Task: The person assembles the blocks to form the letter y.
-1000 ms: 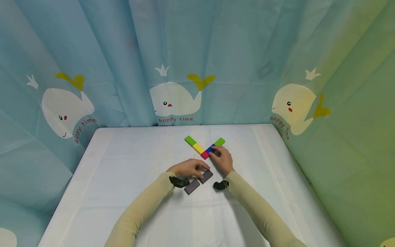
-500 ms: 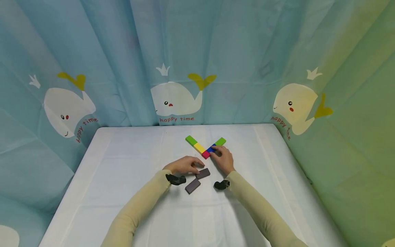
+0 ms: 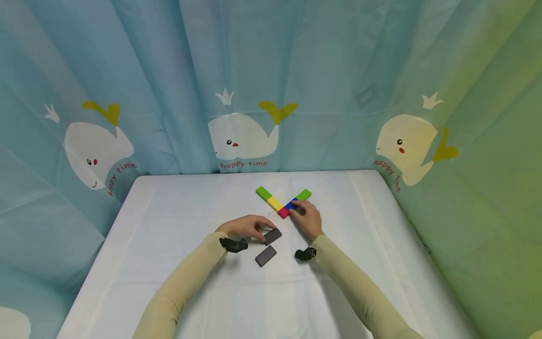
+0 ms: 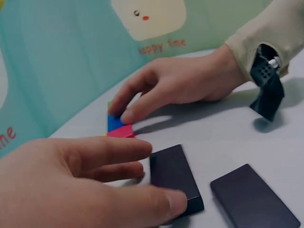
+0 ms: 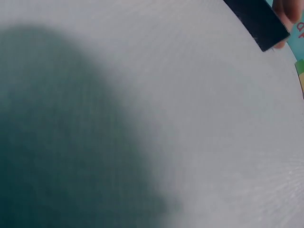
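Left wrist view, thumb-and-finger grip on dark block point(image 4: 175, 176), right wrist view apparently blurred.

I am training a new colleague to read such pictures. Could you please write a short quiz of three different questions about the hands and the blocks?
1. True or false: the right hand touches the blue block.
2. How many dark blocks lie on the white table?
3. The left hand grips: A) the green block, B) the nearer dark block, C) the farther dark block.

Key: 1 true; 2 two; 3 C.
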### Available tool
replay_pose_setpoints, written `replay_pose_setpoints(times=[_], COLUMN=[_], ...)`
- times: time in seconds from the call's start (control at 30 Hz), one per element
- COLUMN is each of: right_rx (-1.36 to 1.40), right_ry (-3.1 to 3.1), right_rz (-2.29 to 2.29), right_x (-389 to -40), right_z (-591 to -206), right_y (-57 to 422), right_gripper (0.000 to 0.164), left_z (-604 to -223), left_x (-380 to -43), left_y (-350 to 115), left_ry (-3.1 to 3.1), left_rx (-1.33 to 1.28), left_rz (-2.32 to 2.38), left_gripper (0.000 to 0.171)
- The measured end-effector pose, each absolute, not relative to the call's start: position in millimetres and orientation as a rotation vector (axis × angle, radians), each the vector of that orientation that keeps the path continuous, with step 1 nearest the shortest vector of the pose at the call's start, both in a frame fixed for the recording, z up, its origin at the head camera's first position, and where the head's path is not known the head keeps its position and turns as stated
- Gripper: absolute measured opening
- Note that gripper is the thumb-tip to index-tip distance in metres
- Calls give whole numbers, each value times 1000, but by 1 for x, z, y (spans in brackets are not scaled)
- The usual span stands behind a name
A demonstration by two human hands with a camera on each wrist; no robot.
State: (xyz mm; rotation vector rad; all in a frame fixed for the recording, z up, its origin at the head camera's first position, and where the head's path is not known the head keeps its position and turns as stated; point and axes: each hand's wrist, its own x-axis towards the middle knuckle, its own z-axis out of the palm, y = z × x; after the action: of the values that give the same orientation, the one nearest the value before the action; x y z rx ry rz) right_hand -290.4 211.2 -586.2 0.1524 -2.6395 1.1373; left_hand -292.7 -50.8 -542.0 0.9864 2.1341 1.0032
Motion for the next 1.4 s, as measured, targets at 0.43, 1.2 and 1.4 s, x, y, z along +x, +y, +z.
replay_pose_setpoints(times=[0.43, 1.2, 1.4], right_rx=[183, 200, 188], right_ry=[-2610, -2575, -2585], right_rz=[1130, 1089, 1100], right_x=[-290, -292, -289], right_z=[-586, -589, -589], right_y=[213, 214, 213], right_gripper=[35, 35, 37], left_z=[-546, -546, -550], left_x=[-297, -315, -318], left_y=[-38, -28, -23], left_ry=[2141, 2457, 2472], left_rx=[1061, 966, 935], left_rz=[886, 1020, 1011], left_gripper=[57, 35, 35])
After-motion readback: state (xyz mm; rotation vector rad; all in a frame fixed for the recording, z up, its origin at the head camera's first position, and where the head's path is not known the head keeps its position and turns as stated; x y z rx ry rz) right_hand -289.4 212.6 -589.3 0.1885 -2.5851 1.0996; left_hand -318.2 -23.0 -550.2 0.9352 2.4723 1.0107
